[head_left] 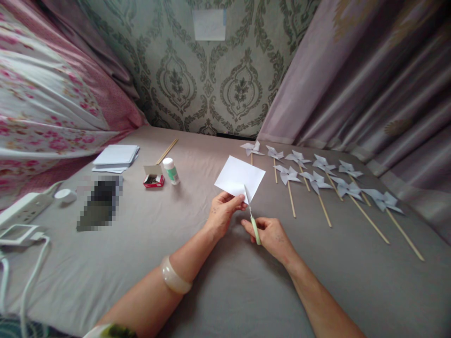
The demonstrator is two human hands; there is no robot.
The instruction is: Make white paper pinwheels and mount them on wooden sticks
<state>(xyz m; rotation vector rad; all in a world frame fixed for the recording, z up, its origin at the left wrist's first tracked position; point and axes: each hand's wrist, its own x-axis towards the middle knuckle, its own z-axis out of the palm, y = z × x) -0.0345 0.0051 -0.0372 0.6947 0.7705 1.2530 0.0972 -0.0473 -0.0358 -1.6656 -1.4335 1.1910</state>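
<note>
A square sheet of white paper [239,176] is pinched at its near edge between the thumb and fingers of my left hand [225,209]. My right hand [269,234] grips a pair of scissors [255,230] by the pale green handles. The scissor blades meet the paper near its closest corner, just right of my left thumb. To the right lie several white paper pinwheels [348,188] on wooden sticks, set out in rough rows.
A stack of white paper [116,156] lies at the back left. Beside it are an open red box [153,181] of small dark pieces, a white-and-green glue stick [171,171] and wooden sticks [167,151]. A power strip [24,209] with cables sits far left, near a blurred dark object [100,203].
</note>
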